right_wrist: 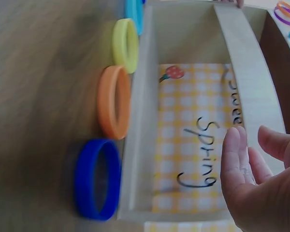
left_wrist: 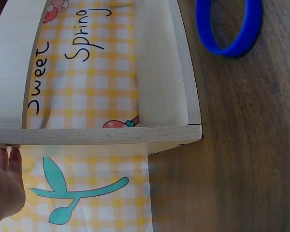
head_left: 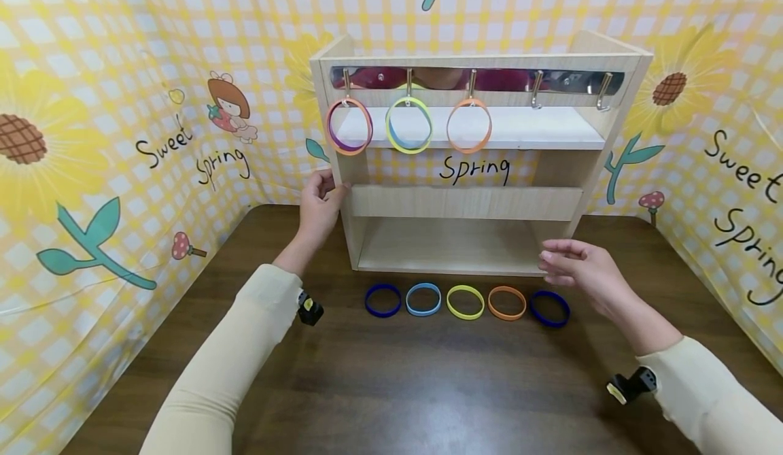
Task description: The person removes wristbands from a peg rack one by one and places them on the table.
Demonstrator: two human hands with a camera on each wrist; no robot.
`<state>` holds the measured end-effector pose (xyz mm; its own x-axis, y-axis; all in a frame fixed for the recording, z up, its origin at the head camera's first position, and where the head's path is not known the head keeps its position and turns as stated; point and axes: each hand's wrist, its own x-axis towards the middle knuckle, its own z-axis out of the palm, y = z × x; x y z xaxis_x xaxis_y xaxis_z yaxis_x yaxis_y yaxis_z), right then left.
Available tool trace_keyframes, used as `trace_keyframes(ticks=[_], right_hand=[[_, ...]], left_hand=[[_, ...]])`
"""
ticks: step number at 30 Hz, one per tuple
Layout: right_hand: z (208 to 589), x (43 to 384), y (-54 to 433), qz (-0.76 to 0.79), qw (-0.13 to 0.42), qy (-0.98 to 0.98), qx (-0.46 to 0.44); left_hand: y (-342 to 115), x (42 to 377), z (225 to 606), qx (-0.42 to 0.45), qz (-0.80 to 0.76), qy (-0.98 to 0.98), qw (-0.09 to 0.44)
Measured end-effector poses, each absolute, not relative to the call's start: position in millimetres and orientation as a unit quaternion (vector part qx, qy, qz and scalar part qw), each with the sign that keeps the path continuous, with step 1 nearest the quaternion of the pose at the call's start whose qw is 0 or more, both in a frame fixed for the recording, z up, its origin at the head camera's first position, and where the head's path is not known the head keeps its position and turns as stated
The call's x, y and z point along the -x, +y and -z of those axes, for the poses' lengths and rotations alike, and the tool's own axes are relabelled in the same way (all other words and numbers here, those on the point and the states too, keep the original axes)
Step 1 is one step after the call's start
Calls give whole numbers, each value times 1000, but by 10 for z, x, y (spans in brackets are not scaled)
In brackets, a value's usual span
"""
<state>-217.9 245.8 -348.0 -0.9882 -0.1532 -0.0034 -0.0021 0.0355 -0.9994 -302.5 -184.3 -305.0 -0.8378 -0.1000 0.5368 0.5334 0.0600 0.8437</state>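
Observation:
My left hand (head_left: 319, 203) grips the left side panel of a pale wooden shelf unit (head_left: 465, 203), thumb at the front edge and fingers along the outer face. In the left wrist view, the fingertips (left_wrist: 14, 157) touch that panel. My right hand (head_left: 584, 271) hovers before the unit's lower right corner, fingers loosely extended and holding nothing. Nearest to it on the table lies a dark blue silicone wristband (head_left: 550, 309). Leftward in the same row are an orange wristband (head_left: 507, 315), a yellow one (head_left: 465, 317), a light blue one (head_left: 423, 312) and another dark blue one (head_left: 383, 314).
A metal hook rail (head_left: 440, 79) spans the unit's top. Orange and purple wristbands (head_left: 331, 125) hang on the left hook, yellow and light blue wristbands (head_left: 389, 128) on the second, an orange wristband (head_left: 488, 128) on the middle one. Checked cloth (head_left: 257, 26) surrounds the brown table (head_left: 391, 387).

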Motion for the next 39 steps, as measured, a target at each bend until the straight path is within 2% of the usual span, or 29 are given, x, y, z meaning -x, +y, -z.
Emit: trace_keyframes(ticks=[12, 39], right_hand=[[3136, 2291, 2138, 746, 4, 658, 105], [2519, 2523, 1561, 799, -40, 586, 132]], left_hand=[[-1821, 3016, 3037, 151, 663, -693, 237], [-1831, 3006, 3048, 147, 663, -697, 231]])
